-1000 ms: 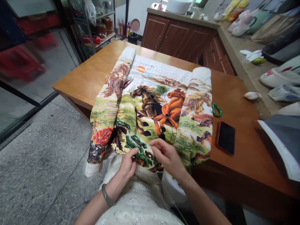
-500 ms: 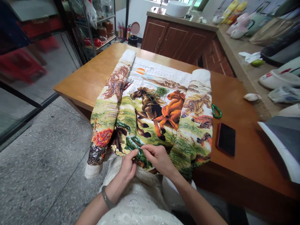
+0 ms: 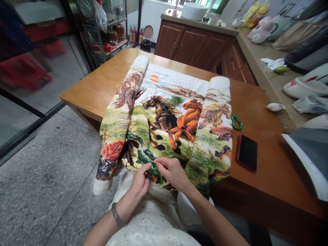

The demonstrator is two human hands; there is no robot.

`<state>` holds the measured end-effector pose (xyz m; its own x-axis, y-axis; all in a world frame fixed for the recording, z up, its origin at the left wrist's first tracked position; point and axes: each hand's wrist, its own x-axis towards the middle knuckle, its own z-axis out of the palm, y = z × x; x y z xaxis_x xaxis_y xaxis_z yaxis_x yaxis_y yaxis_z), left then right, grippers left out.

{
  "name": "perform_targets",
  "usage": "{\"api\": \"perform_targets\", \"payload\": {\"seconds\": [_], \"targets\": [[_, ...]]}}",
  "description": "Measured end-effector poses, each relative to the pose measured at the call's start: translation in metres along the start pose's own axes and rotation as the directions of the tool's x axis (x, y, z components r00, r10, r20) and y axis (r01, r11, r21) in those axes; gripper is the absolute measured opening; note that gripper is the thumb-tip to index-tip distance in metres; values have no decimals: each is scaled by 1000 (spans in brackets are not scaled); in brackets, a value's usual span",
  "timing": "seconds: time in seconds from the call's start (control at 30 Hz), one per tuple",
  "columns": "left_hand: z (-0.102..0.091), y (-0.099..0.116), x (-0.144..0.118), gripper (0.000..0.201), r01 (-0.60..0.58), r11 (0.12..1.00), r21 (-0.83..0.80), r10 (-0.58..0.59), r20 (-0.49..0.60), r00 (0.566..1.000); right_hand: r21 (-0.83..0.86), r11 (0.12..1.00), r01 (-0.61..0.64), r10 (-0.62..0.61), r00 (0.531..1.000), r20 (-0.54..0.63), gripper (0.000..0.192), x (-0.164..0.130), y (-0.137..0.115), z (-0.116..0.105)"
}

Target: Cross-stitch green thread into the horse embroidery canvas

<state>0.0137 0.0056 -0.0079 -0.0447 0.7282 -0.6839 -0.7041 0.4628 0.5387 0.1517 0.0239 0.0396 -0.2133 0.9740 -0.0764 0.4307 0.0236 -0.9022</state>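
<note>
Lying across the table (image 3: 102,85), the embroidery (image 3: 166,126), long axis running away from the body toward the far edge, both sides rolled up, near end drooping over the table edge into the lap. Gripping that near edge, the left hand (image 3: 140,181), fingers curled shut on the cloth, thumb on top. Pinching beside it, the right hand (image 3: 173,171), fingertips (image 3: 156,162) closed together on something too thin to make out, possibly a needle, touching the cloth. Resting near the right roll, green scissors (image 3: 237,121) and a phone (image 3: 246,152); peeking out by the left roll, red scissors (image 3: 140,92).
</note>
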Motion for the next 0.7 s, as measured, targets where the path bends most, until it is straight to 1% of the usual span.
{"api": "perform_targets", "payload": {"seconds": [0.13, 0.27, 0.4, 0.47, 0.6, 0.7], "targets": [[0, -1, 0, 18, -7, 1000, 12, 8, -2, 1000, 11, 1000, 5, -5, 1000, -2, 27, 1, 1, 0], [-2, -3, 3, 19, -10, 1000, 19, 10, -2, 1000, -16, 1000, 5, -6, 1000, -24, 25, 0, 3, 4], [-2, -3, 3, 21, -19, 1000, -3, 19, -7, 1000, -36, 999, 9, -9, 1000, -9, 26, -1, 4, 6], [-1, -2, 2, 21, -28, 999, -26, 27, -18, 999, -58, 997, 42, -42, 999, -5, 26, -1, 4, 4], [5, 2, 0, 24, -27, 999, -38, 26, -28, 999, -151, 974, 171, -181, 982, -54, 21, -1, 6, -1], [6, 5, 0, 26, -21, 999, -31, 20, -21, 1000, -189, 958, 215, -233, 970, -74, 20, -1, 11, -3]]}}
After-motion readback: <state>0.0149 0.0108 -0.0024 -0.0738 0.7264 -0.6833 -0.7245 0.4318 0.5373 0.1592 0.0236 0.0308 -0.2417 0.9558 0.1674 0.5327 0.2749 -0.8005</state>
